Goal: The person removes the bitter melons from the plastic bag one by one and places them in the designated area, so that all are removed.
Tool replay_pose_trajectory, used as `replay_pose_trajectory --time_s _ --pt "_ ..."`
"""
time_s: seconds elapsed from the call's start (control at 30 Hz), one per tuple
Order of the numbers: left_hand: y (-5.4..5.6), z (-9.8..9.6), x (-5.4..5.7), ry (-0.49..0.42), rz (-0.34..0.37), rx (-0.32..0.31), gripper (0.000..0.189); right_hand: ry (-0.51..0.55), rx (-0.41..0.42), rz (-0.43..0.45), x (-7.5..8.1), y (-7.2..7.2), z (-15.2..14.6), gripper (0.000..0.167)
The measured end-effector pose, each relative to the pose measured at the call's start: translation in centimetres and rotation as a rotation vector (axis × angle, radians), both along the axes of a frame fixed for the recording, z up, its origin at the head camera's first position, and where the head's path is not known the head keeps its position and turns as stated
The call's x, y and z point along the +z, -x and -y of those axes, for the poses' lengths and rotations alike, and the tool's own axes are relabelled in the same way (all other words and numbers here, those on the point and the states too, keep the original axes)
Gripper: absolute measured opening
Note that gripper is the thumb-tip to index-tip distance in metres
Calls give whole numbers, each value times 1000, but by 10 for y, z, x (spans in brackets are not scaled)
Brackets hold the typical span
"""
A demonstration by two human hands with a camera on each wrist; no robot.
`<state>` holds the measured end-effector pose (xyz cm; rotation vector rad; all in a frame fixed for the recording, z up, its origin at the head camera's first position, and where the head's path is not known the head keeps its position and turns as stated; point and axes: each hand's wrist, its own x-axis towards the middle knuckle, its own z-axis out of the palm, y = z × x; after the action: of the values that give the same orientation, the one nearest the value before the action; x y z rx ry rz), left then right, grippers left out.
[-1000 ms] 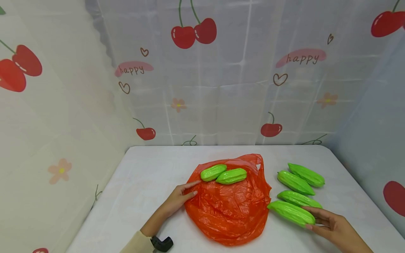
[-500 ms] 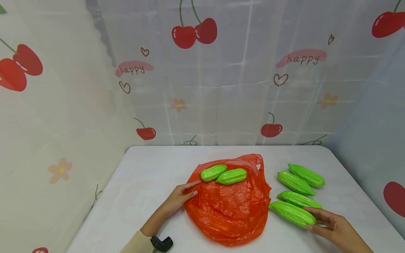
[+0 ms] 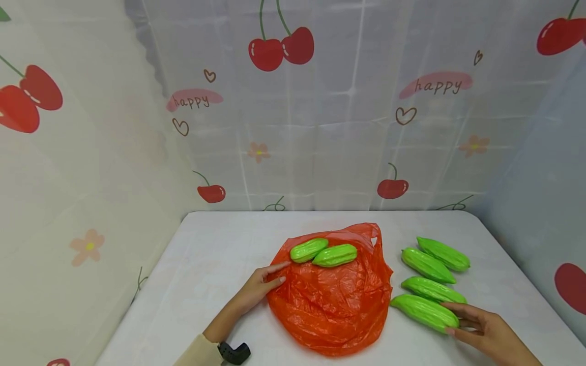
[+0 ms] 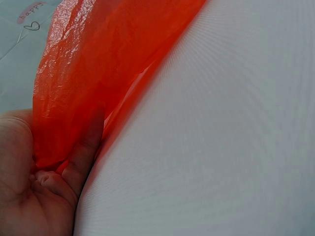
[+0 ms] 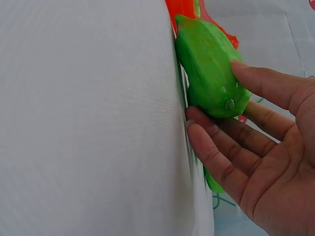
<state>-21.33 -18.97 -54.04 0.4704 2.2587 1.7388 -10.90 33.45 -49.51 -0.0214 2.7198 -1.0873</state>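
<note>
My left hand (image 3: pixel 255 288) grips the left edge of a crumpled red plastic bag (image 3: pixel 339 305) lying on the table. In the left wrist view the bag's film (image 4: pixel 113 59) runs between the thumb and the fingers. Two green ridged bitter melons rest at the bag's far side, one on the left (image 3: pixel 309 250) and one on the right (image 3: pixel 335 255). My right hand (image 3: pixel 487 330) holds the near end of the closest bitter melon (image 3: pixel 425 312). The right wrist view has the thumb against one side of this bitter melon (image 5: pixel 211 66) and fingers beneath its stem end.
Beyond the held one, three more bitter melons lie at the right: a near one (image 3: pixel 432 290), a middle one (image 3: pixel 428 265) and a far one (image 3: pixel 444 253). The white table (image 3: pixel 220 244) meets a cherry-print curtain (image 3: pixel 320 127) at the back.
My right hand and the bitter melon in it have shifted slightly right and nearer to me. The left hand, the bag and the other bitter melons have stayed put.
</note>
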Motion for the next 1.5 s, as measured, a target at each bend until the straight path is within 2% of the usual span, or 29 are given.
replay_pose_trajectory --time_s 0.37,0.7,0.87,1.0,1.2,1.3,1.43,1.5 --pt "0 0 2 10 6 -2 46 -8 -33 38 0 1 -2 70" --pt "-1 0 0 6 -7 7 45 1 16 77 5 0 -8 66" --pt "-1 0 1 5 0 6 45 -15 53 56 7 -1 -12 63" --pt "-1 -1 2 2 1 1 45 -39 104 11 13 -3 -17 58" --pt "-2 -1 2 -1 3 -3 46 -35 45 34 30 0 -17 65" --pt "-2 -1 3 -2 1 -1 46 -42 57 -39 38 0 -16 62" --pt "-1 -1 2 -2 2 -5 46 -43 87 -225 46 -1 -9 50" --pt "-1 0 2 -2 1 -8 46 -46 97 -283 50 1 -4 47"
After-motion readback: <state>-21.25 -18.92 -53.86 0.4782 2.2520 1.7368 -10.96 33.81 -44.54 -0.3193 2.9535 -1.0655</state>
